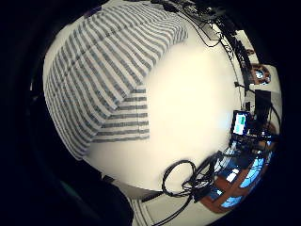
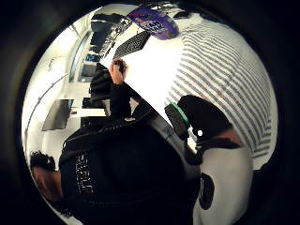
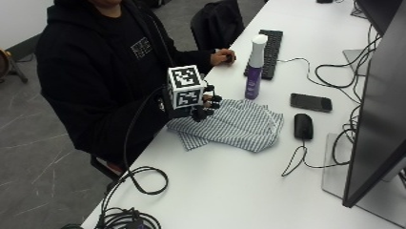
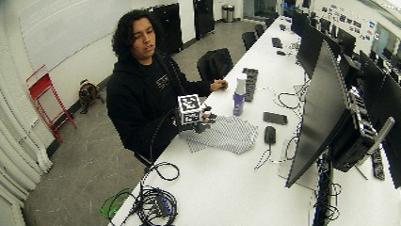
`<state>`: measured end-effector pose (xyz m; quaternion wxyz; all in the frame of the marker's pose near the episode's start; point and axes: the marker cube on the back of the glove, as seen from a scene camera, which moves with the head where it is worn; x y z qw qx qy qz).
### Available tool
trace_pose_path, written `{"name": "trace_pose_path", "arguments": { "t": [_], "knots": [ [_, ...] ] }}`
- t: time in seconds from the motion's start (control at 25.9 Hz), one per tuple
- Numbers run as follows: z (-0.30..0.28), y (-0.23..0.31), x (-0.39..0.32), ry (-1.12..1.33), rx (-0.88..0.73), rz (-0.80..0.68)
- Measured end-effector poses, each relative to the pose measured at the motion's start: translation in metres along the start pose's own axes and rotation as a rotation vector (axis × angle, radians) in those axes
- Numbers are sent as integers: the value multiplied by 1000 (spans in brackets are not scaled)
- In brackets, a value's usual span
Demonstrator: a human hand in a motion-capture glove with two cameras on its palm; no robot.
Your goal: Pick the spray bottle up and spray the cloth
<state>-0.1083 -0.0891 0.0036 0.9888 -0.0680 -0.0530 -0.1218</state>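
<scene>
The gloved right hand (image 3: pixel 202 107) hovers over the near edge of the one striped cloth (image 3: pixel 231 125), fingers loosely curled and holding nothing. The single spray bottle (image 3: pixel 254 66) stands upright just beyond the cloth, beside the keyboard (image 3: pixel 270 53). It looks light, rigid and smooth, best grasped around its purple body below the white top.

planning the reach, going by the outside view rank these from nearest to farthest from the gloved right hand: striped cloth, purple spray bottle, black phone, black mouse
1. Grey-and-white striped cloth: directly under and beside the gloved right hand.
2. Purple spray bottle with white cap: upright just beyond the cloth, near the keyboard.
3. Flat black phone and black computer mouse: both past the cloth's far edge, too close to call.
</scene>
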Motion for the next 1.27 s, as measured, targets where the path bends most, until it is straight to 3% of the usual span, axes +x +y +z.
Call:
{"name": "trace_pose_path", "arguments": {
  "t": [1.27],
  "knots": [
    [-1,3,-3,-10,10,-11]
  ]
}}
